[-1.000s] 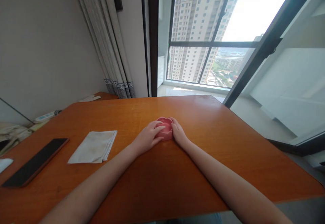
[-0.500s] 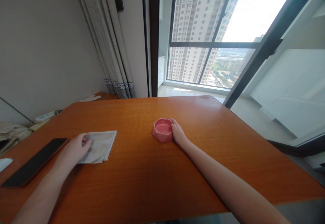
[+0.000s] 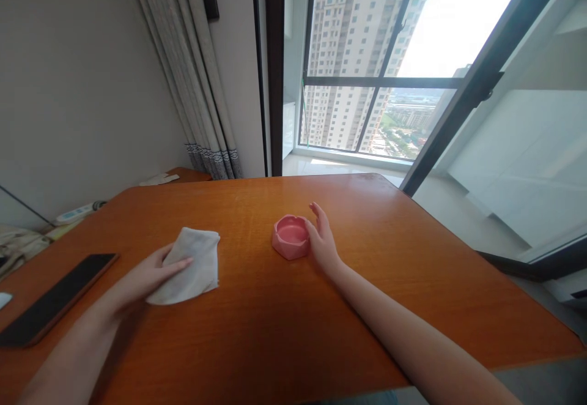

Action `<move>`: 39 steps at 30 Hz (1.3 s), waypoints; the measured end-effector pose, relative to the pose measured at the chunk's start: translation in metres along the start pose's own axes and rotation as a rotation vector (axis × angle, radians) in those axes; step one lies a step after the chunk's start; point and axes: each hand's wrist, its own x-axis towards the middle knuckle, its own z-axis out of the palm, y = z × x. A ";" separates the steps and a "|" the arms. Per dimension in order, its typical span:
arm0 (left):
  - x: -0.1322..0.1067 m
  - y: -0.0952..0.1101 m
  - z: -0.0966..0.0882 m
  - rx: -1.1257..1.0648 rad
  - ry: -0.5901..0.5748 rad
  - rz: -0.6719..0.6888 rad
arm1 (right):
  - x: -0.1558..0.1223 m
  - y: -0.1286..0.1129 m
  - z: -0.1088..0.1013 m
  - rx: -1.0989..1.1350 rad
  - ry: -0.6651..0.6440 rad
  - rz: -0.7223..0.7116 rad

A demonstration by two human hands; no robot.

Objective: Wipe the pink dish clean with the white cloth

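Orange wood table (image 3: 284,319) by the window carries it all — the left hand (image 3: 142,279) pinches a white cloth (image 3: 192,264), lifting its near edge clear; the right hand (image 3: 323,243), fingers loosely spread, touches the pink ashtray (image 3: 290,237) mid-table, as if steadying it.

A high-rise flat: wooden table (image 3: 413,258), gathered curtain (image 3: 192,68), tall window (image 3: 376,74) facing apartment towers.

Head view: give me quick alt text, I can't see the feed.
The left hand grips a white cloth on an orange table, while the right hand rests against a pink ashtray. A dark phone lies at the far left; a window shows tower blocks.
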 end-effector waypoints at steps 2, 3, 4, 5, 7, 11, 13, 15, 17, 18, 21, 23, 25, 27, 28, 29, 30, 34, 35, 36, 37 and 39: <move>-0.006 0.028 0.021 -0.021 -0.211 0.056 | -0.010 -0.023 0.000 0.060 -0.172 -0.139; -0.007 0.042 0.032 -0.030 -0.308 0.110 | -0.016 -0.034 0.001 0.080 -0.282 -0.182; -0.006 0.054 0.044 -0.049 -0.400 0.180 | -0.021 -0.045 0.003 0.083 -0.384 -0.196; -0.005 0.066 0.055 -0.067 -0.482 0.263 | -0.027 -0.054 0.006 0.071 -0.468 -0.180; 0.002 0.087 0.076 -0.082 -0.569 0.422 | -0.034 -0.067 0.011 0.061 -0.581 -0.091; 0.021 0.104 0.116 -0.147 -0.399 0.567 | -0.027 -0.067 0.013 0.177 -0.634 0.161; 0.031 0.098 0.135 -0.259 -0.036 0.553 | -0.015 -0.061 0.005 0.176 -0.393 0.238; 0.040 0.085 0.154 -0.294 0.286 0.543 | -0.005 -0.058 -0.008 0.096 -0.027 0.153; 0.047 0.069 0.170 -0.169 0.301 0.613 | 0.002 -0.058 -0.020 -0.047 0.201 -0.081; 0.049 0.063 0.176 -0.089 0.237 0.654 | 0.003 -0.058 -0.024 -0.144 0.220 -0.207; 0.054 0.053 0.186 0.030 0.068 0.717 | 0.004 -0.056 -0.025 -0.464 -0.042 -0.460; 0.054 0.053 0.187 -0.004 0.036 0.735 | 0.002 -0.053 -0.019 -0.639 -0.349 -0.502; 0.053 0.054 0.187 -0.030 0.016 0.740 | 0.001 -0.048 -0.012 -0.748 -0.586 -0.492; 0.053 0.054 0.188 -0.043 0.027 0.712 | 0.001 -0.044 -0.007 -0.803 -0.671 -0.488; 0.053 0.053 0.189 -0.057 0.034 0.691 | 0.001 -0.042 -0.006 -0.823 -0.676 -0.495; 0.054 0.051 0.190 -0.081 0.036 0.669 | 0.001 -0.040 -0.006 -0.843 -0.677 -0.507; 0.054 0.050 0.191 -0.121 0.029 0.648 | 0.001 -0.038 -0.005 -0.864 -0.683 -0.520; 0.054 0.053 0.197 -0.421 0.024 0.540 | 0.000 -0.031 -0.002 -0.902 -0.667 -0.600; 0.051 0.057 0.199 -0.528 0.040 0.479 | -0.001 -0.030 0.001 -0.905 -0.635 -0.630; 0.047 0.061 0.201 -0.636 0.042 0.403 | -0.003 -0.030 0.003 -0.917 -0.591 -0.663; 0.043 0.066 0.203 -0.734 0.026 0.321 | -0.005 -0.029 0.006 -0.935 -0.547 -0.697; 0.033 0.075 0.207 -0.887 -0.051 0.198 | -0.008 -0.028 0.011 -0.971 -0.475 -0.758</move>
